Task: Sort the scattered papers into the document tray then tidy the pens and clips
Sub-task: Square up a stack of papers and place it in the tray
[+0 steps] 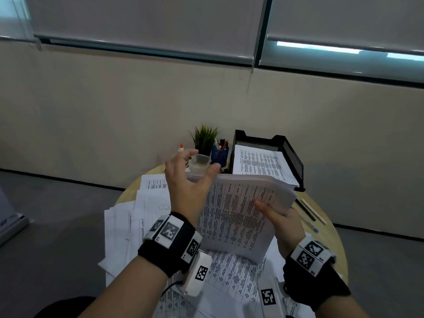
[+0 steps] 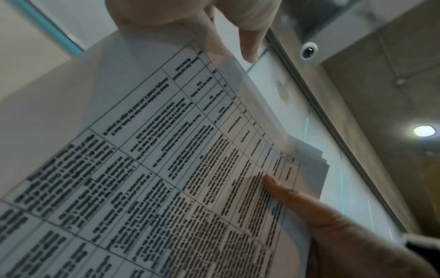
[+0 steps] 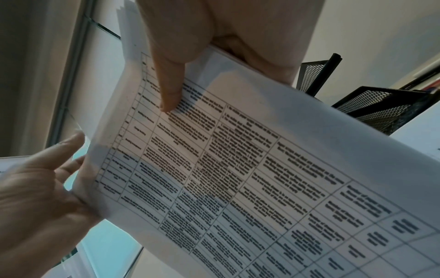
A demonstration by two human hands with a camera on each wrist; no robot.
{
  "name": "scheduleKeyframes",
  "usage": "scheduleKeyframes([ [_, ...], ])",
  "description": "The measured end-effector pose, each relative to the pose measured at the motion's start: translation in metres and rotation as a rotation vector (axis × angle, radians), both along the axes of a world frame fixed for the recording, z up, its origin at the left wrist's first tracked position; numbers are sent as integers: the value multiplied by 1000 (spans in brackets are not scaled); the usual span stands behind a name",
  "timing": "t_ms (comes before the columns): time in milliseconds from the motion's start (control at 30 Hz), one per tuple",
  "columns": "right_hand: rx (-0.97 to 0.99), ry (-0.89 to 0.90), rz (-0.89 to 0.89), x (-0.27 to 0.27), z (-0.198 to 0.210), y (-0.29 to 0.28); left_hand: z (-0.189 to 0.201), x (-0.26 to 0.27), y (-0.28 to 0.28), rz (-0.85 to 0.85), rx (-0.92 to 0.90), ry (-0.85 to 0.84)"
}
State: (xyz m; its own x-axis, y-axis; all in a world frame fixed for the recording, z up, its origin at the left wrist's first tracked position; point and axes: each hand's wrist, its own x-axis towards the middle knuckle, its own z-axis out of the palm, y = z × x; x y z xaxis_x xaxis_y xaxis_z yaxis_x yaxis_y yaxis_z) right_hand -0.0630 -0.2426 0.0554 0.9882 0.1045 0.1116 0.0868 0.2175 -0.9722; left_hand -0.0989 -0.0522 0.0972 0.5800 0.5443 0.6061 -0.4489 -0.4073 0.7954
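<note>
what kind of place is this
Probably an office: a black mesh document tray holding printed sheets, a pen cup on a round table, and roller blinds over the windows.

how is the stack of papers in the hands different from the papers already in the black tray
The held stack is lifted and tilted above the table, gripped by the right hand with the left hand along its edge; the tray papers lie flat inside the mesh document tray, untouched. The held stack looks thicker. Both are white sheets printed with tables.
</note>
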Motion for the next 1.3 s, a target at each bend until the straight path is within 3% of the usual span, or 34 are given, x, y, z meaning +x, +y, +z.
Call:
scheduleKeyframes([
  [233, -8, 15, -24, 2, -2, 1, -3, 4, 2, 200, 424, -129],
  [533, 8, 25, -35, 2, -2, -1, -9, 2, 12, 115, 824, -186],
  [833, 12, 35, -5, 3, -2, -2, -12, 4, 14, 145, 875, -99],
  [1133, -11, -18, 73, 5, -5, -5, -10, 6, 18, -74, 864, -15],
  [1300, -58, -18, 95, 5, -5, -6, -8, 3, 20, -104, 807, 3],
])
